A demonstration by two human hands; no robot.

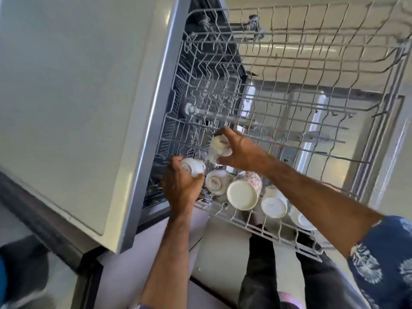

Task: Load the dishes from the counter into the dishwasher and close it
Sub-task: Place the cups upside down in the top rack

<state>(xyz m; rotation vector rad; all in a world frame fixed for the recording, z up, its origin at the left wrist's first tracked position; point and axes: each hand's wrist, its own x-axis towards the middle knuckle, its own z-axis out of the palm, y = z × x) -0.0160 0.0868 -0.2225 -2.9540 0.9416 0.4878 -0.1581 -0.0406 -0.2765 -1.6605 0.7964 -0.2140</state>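
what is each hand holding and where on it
Left hand grips a white cup around its side; right hand grips another white cup around its body, over the rack.

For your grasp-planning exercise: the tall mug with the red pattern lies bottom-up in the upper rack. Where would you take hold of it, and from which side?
Grip the patterned mug round its side wall, near the upturned base, coming from above. It probably suits best: the base faces up and unobstructed, while white cups crowd both sides and the rim sits down in the rack.

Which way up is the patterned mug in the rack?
Upside down: the patterned mug shows its flat cream base to the camera, its mouth pointing down into the upper rack.
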